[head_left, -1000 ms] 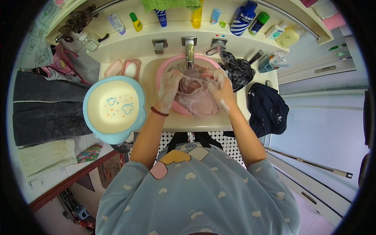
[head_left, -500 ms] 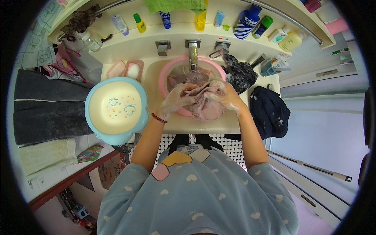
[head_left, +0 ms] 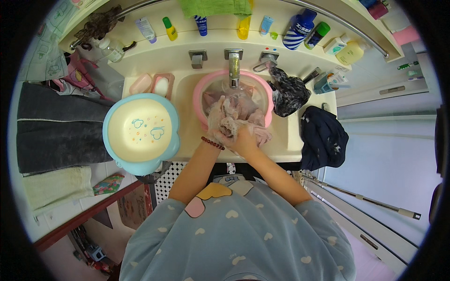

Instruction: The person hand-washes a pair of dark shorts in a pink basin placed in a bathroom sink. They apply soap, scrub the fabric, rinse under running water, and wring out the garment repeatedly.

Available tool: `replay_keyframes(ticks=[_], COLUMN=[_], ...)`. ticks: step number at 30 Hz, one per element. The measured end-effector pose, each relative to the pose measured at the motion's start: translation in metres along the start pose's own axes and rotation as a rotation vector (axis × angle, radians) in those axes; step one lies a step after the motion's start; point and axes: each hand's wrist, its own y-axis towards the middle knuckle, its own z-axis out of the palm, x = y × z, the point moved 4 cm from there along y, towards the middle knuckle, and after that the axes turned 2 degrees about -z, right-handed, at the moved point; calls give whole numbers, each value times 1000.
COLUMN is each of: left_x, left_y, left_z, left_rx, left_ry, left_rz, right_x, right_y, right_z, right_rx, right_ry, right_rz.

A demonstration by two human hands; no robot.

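Soapy pink cloth (head_left: 240, 105) is bunched over the near rim of a pink basin (head_left: 199, 100) in the sink. My left hand (head_left: 217, 122), covered in suds, is closed on the cloth from its left side. Close beside it, my right hand (head_left: 243, 140) grips the cloth lower down, its fingers partly hidden in the folds. A loose end of the cloth hangs to the right of that hand. More wet cloth lies inside the basin, below the faucet (head_left: 234, 70).
A blue-rimmed basin (head_left: 174, 119) stands at the left, near a pink soap dish (head_left: 169, 80). Wet black cloth (head_left: 289, 93) and dark navy clothing (head_left: 322, 136) lie at the right. Bottles and tubes, including a blue striped bottle (head_left: 298, 32), line the back ledge.
Both hands have come closer together and lower, toward me, with the pink cloth now bunched between them. The right hand has moved left, off the basin's right side.
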Motion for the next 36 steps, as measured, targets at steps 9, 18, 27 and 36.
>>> replay_keyframes(ticks=[9,18,27,36], left_x=[17,13,23,27], left_y=[-9,-7,6,-9], left_z=[15,3,21,22], left_rx=[-182,-453,-309,66], left_ry=[644,716,312,1419], left_rz=[161,-50,22,613], right_x=[-39,-53,-75,-73], right_y=[9,20,20,27], right_z=[13,-4,4,5], right_rx=[-214,120,-145,78], right_ry=[59,-117,-68,-75], right_rz=[121,504,637,551])
